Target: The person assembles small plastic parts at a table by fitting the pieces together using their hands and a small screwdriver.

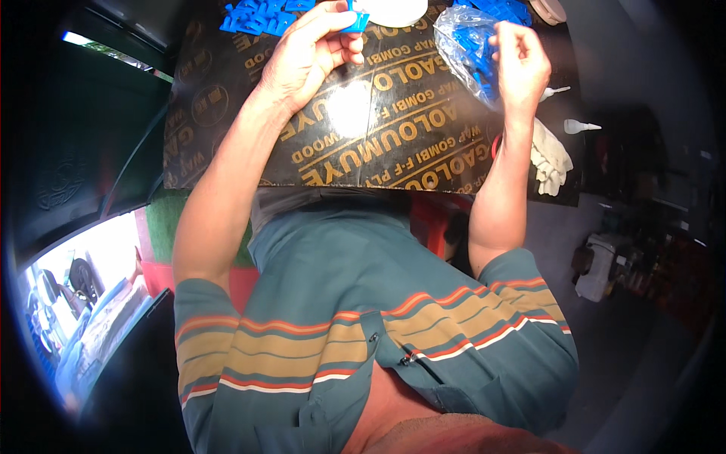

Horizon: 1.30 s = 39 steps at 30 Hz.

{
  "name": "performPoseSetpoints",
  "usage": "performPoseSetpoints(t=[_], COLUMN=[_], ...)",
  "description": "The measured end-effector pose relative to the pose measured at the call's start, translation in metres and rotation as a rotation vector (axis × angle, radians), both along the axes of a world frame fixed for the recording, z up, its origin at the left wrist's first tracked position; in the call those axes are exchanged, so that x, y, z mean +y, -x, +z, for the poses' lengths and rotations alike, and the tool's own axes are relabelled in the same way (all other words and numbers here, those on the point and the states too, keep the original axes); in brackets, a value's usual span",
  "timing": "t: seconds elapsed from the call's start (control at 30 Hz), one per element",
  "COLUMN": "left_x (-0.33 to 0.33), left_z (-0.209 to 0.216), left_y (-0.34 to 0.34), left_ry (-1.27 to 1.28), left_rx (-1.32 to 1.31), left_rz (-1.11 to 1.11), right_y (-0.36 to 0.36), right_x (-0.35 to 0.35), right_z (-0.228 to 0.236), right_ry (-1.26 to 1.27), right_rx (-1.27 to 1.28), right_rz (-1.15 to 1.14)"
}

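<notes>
My left hand (310,57) is raised over the far part of the dark printed board, pinching a small blue plastic piece (357,23) between thumb and fingers. To its left lies a pile of similar blue plastic pieces (261,17). My right hand (523,68) is closed, fingertips drawn together, at the right edge of a clear plastic bag (463,53) with blue pieces inside. Whether those fingers grip the bag or a small part cannot be made out. Partly cut off at the far edge is a white round object (397,11) between the hands.
More blue pieces (503,9) lie behind the bag, near a pale round lid-like object (550,10). White work gloves (552,160) rest beside my right forearm. A white nozzle-shaped piece (581,126) lies farther right. The tabletop's near edge (363,187) runs before my waist.
</notes>
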<state>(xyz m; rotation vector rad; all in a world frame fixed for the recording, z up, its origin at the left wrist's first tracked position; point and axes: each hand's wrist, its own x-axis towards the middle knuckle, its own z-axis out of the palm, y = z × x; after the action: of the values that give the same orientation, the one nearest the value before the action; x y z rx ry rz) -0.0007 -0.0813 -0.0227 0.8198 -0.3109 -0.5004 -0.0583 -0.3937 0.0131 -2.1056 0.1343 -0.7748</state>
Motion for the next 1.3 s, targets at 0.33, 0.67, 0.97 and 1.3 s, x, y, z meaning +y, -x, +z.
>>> performPoseSetpoints(t=[0.33, 0.67, 0.97, 1.3], left_x=[0.008, 0.023, 0.03, 0.024], left_z=[0.01, 0.015, 0.013, 0.006], left_y=[-0.001, 0.002, 0.004, 0.0], left_ry=[0.242, 0.263, 0.276, 0.171], left_rx=[0.306, 0.217, 0.239, 0.29], left_rz=[-0.134, -0.219, -0.125, 0.01], right_y=[0.02, 0.01, 0.017, 0.016], right_x=[0.006, 0.031, 0.1, 0.103], right_z=[0.013, 0.024, 0.029, 0.01], right_ry=[0.646, 0.111, -0.01, 0.178], right_rx=[0.326, 0.088, 0.05, -0.097], right_rz=[0.078, 0.093, 0.571, 0.61])
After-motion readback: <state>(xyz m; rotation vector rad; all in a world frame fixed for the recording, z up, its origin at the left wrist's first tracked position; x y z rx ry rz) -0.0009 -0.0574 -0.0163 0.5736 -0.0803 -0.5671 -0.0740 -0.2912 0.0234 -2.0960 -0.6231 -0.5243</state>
